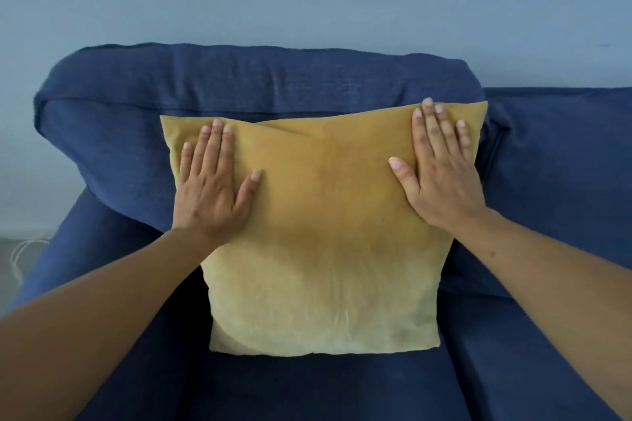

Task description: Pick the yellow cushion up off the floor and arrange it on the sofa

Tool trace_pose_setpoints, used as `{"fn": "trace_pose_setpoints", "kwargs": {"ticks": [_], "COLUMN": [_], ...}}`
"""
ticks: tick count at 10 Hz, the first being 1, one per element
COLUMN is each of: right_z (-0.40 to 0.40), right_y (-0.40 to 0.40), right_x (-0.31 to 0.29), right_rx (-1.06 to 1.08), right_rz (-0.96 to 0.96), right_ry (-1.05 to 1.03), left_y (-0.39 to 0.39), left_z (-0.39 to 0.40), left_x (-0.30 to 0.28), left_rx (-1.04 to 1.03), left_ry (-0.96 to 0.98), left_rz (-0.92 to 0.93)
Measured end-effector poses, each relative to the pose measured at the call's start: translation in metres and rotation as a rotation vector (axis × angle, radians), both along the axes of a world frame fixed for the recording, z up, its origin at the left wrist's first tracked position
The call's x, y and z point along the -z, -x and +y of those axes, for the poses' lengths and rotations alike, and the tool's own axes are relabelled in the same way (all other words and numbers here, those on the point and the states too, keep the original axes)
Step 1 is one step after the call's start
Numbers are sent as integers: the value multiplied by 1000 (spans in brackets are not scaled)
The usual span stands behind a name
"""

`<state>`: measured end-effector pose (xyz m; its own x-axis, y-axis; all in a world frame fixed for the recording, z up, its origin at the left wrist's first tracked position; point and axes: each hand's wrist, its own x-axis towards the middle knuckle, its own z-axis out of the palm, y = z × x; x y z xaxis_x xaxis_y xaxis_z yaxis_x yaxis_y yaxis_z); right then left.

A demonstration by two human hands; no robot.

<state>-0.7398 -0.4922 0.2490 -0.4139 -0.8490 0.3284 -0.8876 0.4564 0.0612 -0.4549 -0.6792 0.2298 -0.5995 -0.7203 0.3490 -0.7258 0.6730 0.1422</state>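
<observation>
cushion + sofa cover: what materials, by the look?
Cushion: likely velvet or suede-like cloth, matte with a soft sheen; smooth nap, faint creases near the bottom. Sofa: woven fabric, matte, perhaps cotton or a linen blend; slubby texture and loose wrinkles suggest a slipcover.

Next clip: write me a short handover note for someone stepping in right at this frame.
Left hand: open, flat on the upper left of the yellow cushion.
Right hand: open, flat on its upper right corner.
Cushion: off the floor, standing on the sofa seat, leaning against the back cushion.
Done: pickup and placing.
Left: probably just smooth it, check it stays put, and take both hands away.
</observation>
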Motion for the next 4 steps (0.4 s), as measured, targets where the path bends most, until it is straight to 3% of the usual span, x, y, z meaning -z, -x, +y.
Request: {"fn": "trace_pose_setpoints", "kwargs": {"ticks": [2,4], "right_z": [7,22], "right_y": [-9,-22], "right_x": [-42,-145], "right_rx": [-3,3], "right_rz": [-203,-373], "right_ry": [-196,-334], "left_y": [-2,-3], "left_z": [-2,9], "left_x": [-58,-167], "left_rx": [21,-10], "left_ry": [-169,-274], "left_rz": [-212,-350]}}
